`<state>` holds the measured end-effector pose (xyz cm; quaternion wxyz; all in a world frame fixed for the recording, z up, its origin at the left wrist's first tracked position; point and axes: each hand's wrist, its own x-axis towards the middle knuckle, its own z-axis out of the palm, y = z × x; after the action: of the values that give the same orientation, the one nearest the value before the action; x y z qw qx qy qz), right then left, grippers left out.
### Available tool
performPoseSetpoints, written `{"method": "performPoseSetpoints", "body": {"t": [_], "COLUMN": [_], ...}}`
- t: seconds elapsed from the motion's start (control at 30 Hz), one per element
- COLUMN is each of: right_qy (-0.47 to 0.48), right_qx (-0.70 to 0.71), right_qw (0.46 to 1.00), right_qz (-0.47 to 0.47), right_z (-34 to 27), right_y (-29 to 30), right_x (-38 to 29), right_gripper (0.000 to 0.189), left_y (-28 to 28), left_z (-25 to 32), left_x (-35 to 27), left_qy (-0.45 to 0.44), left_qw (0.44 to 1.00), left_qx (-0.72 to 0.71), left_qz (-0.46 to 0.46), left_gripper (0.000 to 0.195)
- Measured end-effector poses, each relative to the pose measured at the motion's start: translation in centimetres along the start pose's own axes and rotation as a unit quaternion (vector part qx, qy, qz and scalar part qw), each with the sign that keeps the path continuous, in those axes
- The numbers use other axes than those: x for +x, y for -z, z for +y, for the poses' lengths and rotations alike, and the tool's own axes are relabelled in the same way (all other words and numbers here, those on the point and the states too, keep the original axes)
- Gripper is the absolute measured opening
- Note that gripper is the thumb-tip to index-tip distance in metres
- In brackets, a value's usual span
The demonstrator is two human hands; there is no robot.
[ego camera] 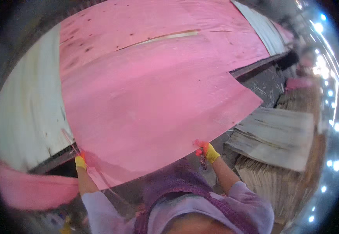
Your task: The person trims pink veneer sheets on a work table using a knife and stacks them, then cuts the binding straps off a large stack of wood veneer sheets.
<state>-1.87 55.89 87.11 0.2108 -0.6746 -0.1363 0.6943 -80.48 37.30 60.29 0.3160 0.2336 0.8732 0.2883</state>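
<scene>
A large pink-coated wood veneer sheet (146, 111) lies before me, its near part jutting past the table toward my body. My right hand (207, 149), in a yellow glove with red-pink fingers, grips its near edge right of centre. At the near left, my left hand (81, 161), gloved alike, holds the sheet's left edge. Thin pink strips (70, 143) stick out by that hand. My left fingers are partly hidden by the veneer. Under the sheet's left side, a pale veneer sheet (26, 102) spreads out, with dark marks on it.
Another pink sheet (96, 38), knotted and split, lies further back. A pale strip of veneer (260, 26) covers the far right. Stacked veneers (269, 175) stand at my right, with a loose grey sheet (277, 134) on top. A pink piece (38, 188) hangs low at left.
</scene>
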Motion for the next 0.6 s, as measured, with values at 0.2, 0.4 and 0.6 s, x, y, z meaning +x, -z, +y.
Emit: {"method": "performPoseSetpoints", "body": {"t": [0.2, 0.4, 0.6], "right_qy": [0.106, 0.173, 0.163], "right_qx": [-0.03, -0.007, 0.031], "right_qw": [0.993, 0.985, 0.986], "right_qz": [0.041, 0.022, 0.021], "right_z": [-5.3, -5.3, -3.9], "right_y": [-5.8, -6.8, -1.6], "right_x": [-6.2, -14.9, -5.9], "right_gripper": [0.035, 0.022, 0.022], "left_y": [0.4, 2.9, 4.0], "left_z": [7.3, 6.9, 13.8], "left_x": [-7.7, -8.2, -11.8], "left_qy": [0.136, 0.13, 0.172], "left_qw": [0.943, 0.969, 0.951], "left_qx": [-0.292, -0.206, -0.257], "left_qz": [-0.082, -0.039, -0.022], "left_gripper": [0.025, 0.015, 0.015]}}
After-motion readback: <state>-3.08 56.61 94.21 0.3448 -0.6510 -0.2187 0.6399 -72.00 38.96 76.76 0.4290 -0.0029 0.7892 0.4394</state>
